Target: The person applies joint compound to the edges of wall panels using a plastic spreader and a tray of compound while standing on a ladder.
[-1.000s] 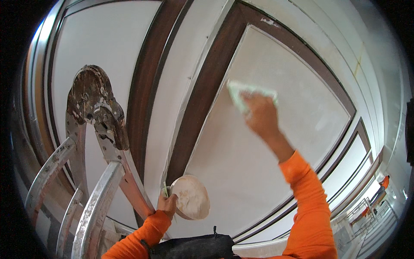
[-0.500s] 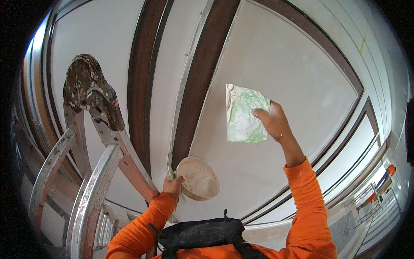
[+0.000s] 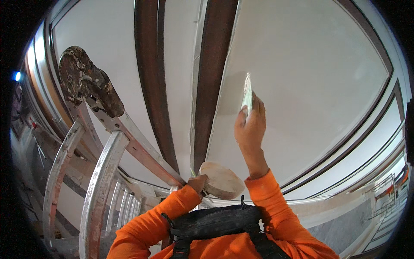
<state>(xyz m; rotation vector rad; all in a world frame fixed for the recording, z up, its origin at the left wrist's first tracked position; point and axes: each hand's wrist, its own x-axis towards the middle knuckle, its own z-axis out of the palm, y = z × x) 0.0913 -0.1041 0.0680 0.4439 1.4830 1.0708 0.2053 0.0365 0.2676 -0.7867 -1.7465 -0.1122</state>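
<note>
My right hand [image 3: 252,131] is raised in front of a pale panel [image 3: 310,86], closed on a flat green putty spreader [image 3: 247,93] smeared with white paste. The spreader is seen nearly edge-on, tip upward; whether it touches the panel I cannot tell. Lower down, my left hand [image 3: 197,183] grips the rim of a round, pale bowl [image 3: 222,181], which tilts so that its side shows and most of its contents are hidden. A thin light-green edge [image 3: 192,172] sticks out by the left fingers, too small to name.
A paint-spattered folding ladder [image 3: 105,172] stands close on my left, its top hinge [image 3: 88,82] at upper left. Dark wooden strips [image 3: 211,82] run beside the panel. A black pouch [image 3: 213,222] sits across my chest. Metal scaffolding [image 3: 386,194] shows far right.
The spreader has turned from face-on to nearly edge-on, and my right hand has moved left. The bowl has tipped, hiding the paste seen in it before. The view has shifted too.
</note>
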